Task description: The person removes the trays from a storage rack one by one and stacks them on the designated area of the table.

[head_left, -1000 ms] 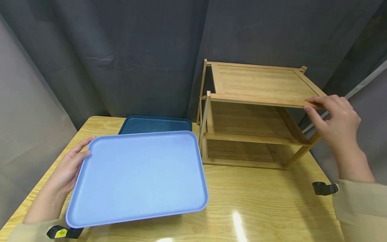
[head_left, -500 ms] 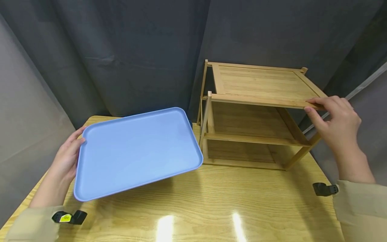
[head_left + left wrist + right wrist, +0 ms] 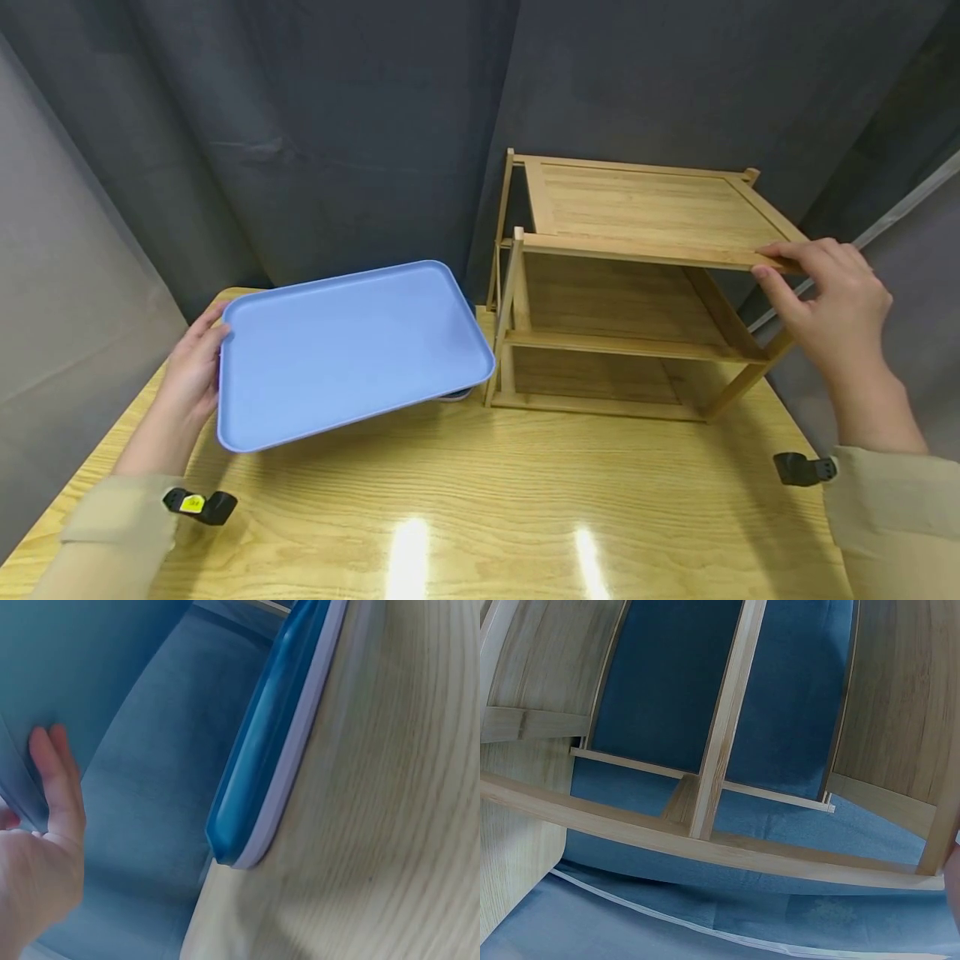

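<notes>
While the left hand (image 3: pixel 191 379) is gripping the short edge of the light blue tray (image 3: pixel 348 350), with fingers curled over the rim and the palm underneath, that tray is hanging tilted above the table (image 3: pixel 525 500), its far corner nearly touching the bamboo rack (image 3: pixel 637 283) at about three o'clock from the hand. A darker tray (image 3: pixel 453 394) is peeking out beneath the lifted one's lower right corner; the left wrist view is showing its dark rim (image 3: pixel 262 757) lying on the wood grain. At roughly two o'clock across the table, the right hand (image 3: pixel 828 304) is pinching the front right corner of the rack's top shelf, thumb under and fingers over the rail.

One hand is carrying a wide tray by a single edge, so the free side is likely to sag or twist, and a slipping grasp could drop it onto the tray below. Its leading corner is also sitting close to the rack's front left post (image 3: pixel 512 312); a nudge there could knock the light frame askew, though the right hand is bracing it.
</notes>
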